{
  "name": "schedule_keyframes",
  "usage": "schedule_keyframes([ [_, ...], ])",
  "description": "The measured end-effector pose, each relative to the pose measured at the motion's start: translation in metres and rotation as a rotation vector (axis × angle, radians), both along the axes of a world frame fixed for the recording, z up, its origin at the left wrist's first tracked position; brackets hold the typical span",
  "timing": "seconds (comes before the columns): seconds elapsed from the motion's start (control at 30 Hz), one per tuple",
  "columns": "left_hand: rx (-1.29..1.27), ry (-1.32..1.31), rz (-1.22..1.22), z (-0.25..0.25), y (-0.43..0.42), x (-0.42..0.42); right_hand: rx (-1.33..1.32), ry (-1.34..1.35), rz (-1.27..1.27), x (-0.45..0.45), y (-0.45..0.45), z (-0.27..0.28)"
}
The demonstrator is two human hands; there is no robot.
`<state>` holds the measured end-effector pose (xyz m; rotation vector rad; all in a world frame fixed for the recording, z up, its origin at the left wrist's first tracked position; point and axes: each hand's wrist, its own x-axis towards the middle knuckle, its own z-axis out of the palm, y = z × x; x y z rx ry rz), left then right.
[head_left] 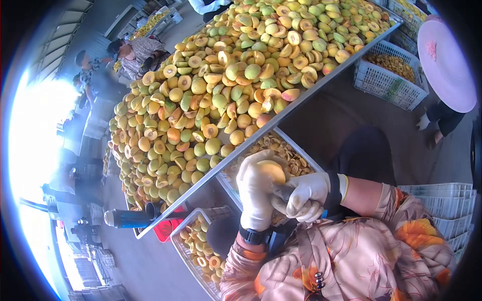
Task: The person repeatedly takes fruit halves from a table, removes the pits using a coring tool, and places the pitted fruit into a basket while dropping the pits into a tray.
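Note:
My left hand [255, 188], in a white glove with a dark watch at the wrist, is closed around a yellow peach [271, 172]. Against its lower side, my gloved right hand [307, 196] grips a small grey tool [282, 191]; its kind is mostly hidden by the fingers. Both hands are close together above a crate [303, 149] of cut pieces. Just beyond them, a metal-edged table [271, 124] bears a big heap of halved peaches [211, 100], many with brown stones showing.
A crate of peach halves [198, 246] stands at lower left. A blue flask [128, 218] lies by the table corner, near a red container [168, 229]. At right are a crate of brown bits [391, 68], stacked crates [447, 210] and a person in a pink hat [447, 65]. Other people stand beyond.

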<state>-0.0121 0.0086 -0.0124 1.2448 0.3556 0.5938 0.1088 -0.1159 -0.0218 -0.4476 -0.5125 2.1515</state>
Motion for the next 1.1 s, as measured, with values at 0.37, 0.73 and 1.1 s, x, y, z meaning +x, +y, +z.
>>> schedule_keyframes([
  [0.37, 0.017, 0.072, 0.14, 0.001, -0.002, -0.027, 0.025, 0.067, 0.039, -0.02, 0.011, -0.014],
  [0.73, -0.017, 0.094, 0.186, 0.014, 0.002, -0.042, 0.013, 0.274, 0.122, -0.033, 0.027, -0.019],
  [1.1, -0.546, -0.018, 0.2, -0.015, 0.027, -0.067, 0.128, 0.094, 0.112, -0.043, 0.038, -0.008],
])
